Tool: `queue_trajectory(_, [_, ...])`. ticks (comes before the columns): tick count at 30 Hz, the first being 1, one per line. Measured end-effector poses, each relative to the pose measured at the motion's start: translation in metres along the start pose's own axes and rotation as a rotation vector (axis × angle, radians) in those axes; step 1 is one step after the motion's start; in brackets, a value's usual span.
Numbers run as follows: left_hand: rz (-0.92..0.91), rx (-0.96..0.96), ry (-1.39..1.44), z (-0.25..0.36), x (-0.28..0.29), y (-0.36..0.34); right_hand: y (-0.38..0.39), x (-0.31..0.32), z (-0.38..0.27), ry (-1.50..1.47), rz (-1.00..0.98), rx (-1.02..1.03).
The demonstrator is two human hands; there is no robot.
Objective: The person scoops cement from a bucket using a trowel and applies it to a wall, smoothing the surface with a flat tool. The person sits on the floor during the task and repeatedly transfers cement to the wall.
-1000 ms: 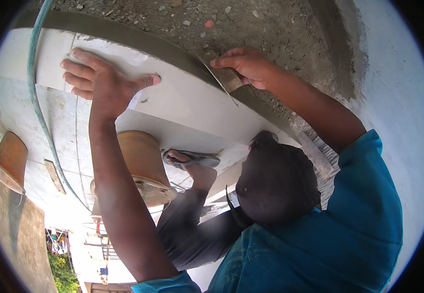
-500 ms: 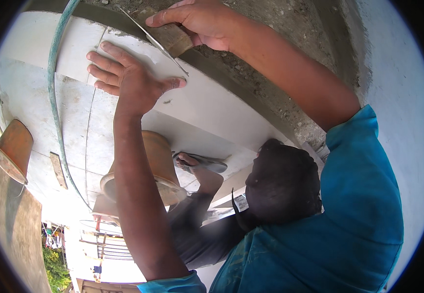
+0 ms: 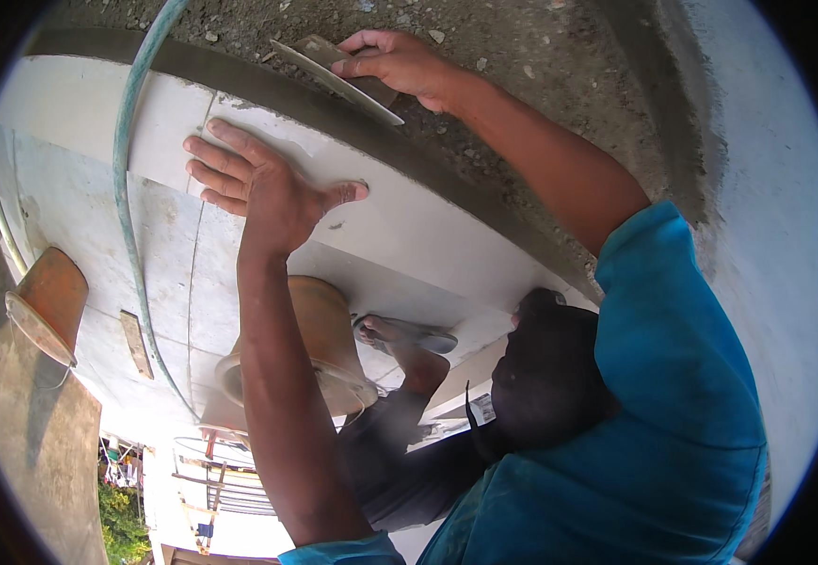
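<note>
Across the middle of the view runs a white tiled floor point(image 3: 80, 254), its far edge bordered by a dark band of wet mortar point(image 3: 447, 160), with rough gravelly ground point(image 3: 522, 56) beyond that edge. On the floor lies a large white tile point(image 3: 409, 221), set against the mortar band at the floor's far edge. A pale green hose point(image 3: 125, 188) curves over the tiling from the far edge down toward the near side. Two orange-brown buckets stand on the tiling: one bucket point(image 3: 320, 330) just beneath the person's left forearm, the other bucket point(image 3: 47, 301) at the floor's left edge. A foot in a sandal point(image 3: 404, 334) rests on the tiling beside the nearer bucket. The left hand point(image 3: 263, 184) lies flat on the tile's left end, fingers spread wide, holding nothing. The right hand point(image 3: 400, 64) is closed around the handle of a flat trowel point(image 3: 334, 80), whose blade lies over the mortar band just past the tile's far edge.
</note>
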State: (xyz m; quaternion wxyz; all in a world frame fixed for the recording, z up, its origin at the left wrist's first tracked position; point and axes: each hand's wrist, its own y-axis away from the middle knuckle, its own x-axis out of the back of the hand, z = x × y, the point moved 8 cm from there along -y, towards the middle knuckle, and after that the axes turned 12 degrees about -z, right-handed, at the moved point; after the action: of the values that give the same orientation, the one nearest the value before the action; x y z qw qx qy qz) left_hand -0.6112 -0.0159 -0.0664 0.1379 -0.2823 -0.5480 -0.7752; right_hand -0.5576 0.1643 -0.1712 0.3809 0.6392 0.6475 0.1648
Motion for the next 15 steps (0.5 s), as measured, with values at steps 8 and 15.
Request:
queue_trajectory(8, [0.007,0.032,-0.049,-0.003,-0.002,-0.003,-0.019,-0.017,0.005,0.104,-0.058,-0.017])
queue_trajectory(15, [-0.009,-0.014,0.029,0.0,0.0,0.001,0.02,-0.029,-0.045,-0.023,-0.141,0.107])
